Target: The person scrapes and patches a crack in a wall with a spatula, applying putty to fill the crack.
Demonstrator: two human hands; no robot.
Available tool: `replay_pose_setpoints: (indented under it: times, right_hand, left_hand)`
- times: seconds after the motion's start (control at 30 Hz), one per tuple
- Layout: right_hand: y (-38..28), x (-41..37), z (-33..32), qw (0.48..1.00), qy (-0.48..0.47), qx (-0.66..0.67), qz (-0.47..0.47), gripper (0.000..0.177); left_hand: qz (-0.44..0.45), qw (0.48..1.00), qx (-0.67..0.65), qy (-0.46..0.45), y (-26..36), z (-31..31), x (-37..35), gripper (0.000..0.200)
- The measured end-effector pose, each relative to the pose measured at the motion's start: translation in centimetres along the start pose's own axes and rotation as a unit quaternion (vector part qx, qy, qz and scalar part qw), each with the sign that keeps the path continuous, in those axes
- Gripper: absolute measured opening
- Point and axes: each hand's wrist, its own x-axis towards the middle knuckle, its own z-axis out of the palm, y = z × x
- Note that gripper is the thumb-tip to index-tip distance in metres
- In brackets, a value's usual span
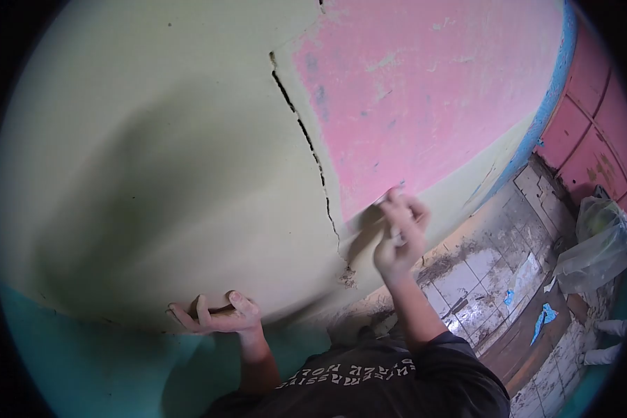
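Right at the fingertips, here's the right hand [403,226], fingers bent and bunched together by the lower edge of the pink patch [425,111]; a pale sliver shows at the tips, but blur hides whether they're clamped on anything, so I can't tell. Over to the left hand [219,317]: fingers apart, slightly curled, nothing visible in them, set low where the pale wall [223,237] meets a teal band [42,334]. Looks like a bracing hand, that one, with the right doing the work along the pink edge. To do it well, I'd say keep the strokes light and short, wrist loose, and follow the edge; go gentler near the crack [303,129], which runs down just left of the pink to a crumbly spot [347,277], since pressure there might break more loose. Further out, a blue strip [547,97] borders the wall, and on the dirty floor [460,282] lie blue scraps [542,322], with a clear bag [592,258] beyond; footing deserves care there.
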Motion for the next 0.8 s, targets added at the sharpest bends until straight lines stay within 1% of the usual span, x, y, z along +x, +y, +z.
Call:
replay_pose_setpoints:
  times: [0.1,0.13,0.23,0.27,0.33,0.37,0.4,0.5,0.53,0.63,0.67,0.77,0.8]
  right_hand:
    - [-0.7,-0.9,0.6,1.000,0.007,0.008,-0.002,0.026]
    - [-1.3,-1.8,0.6,0.999,-0.026,0.037,-0.024,0.022]
    - [-0.4,-1.7,0.0,0.996,-0.058,0.008,-0.066,0.026]
    - [0.4,-1.3,0.1,1.000,-0.022,0.017,-0.011,0.028]
    - [-0.1,-0.9,0.1,1.000,0.003,-0.005,0.015,0.021]
    - [-0.3,-0.6,0.1,0.999,0.016,-0.017,0.026,0.019]
    - [-0.4,-1.5,0.5,1.000,-0.017,0.023,-0.004,0.020]
    - [-1.0,-2.0,-0.3,0.988,-0.104,0.066,-0.087,0.020]
    - [-0.1,-1.6,-0.6,0.989,-0.104,0.031,-0.103,0.027]
    - [1.7,-0.5,-0.6,1.000,-0.007,-0.012,-0.020,0.028]
    - [1.3,-0.9,-0.5,1.000,-0.016,0.001,0.007,0.029]
    - [0.6,-1.5,-2.2,0.974,-0.192,0.085,-0.083,0.027]
    - [0.7,-1.4,-2.7,0.968,-0.211,0.099,-0.089,0.027]
  left_hand:
    - [0.006,1.000,0.017,-0.006,0.2,-0.3,0.0,0.050]
    - [0.007,1.000,0.020,-0.006,0.2,-0.2,0.0,0.050]
    - [-0.008,1.000,0.007,0.022,0.6,0.3,0.0,0.052]
    - [0.004,1.000,0.018,0.019,0.4,0.2,0.1,0.052]
    - [0.021,0.999,0.041,0.015,0.2,0.0,0.2,0.052]
    - [0.011,0.999,0.042,0.011,0.4,-0.1,0.2,0.052]
    - [0.002,0.999,0.041,0.008,0.5,-0.2,0.0,0.052]
    - [-0.011,0.999,0.030,0.004,0.9,0.1,-0.1,0.052]
    - [-0.013,1.000,0.028,0.003,0.9,0.1,0.1,0.052]
    - [-0.016,0.999,0.030,-0.004,1.1,0.0,0.3,0.053]
    - [-0.012,0.999,0.039,-0.011,1.2,-0.2,0.3,0.053]
    - [-0.009,0.999,0.047,-0.020,1.6,-0.3,0.4,0.052]
    - [-0.014,0.999,0.040,-0.016,1.9,-0.1,0.4,0.052]
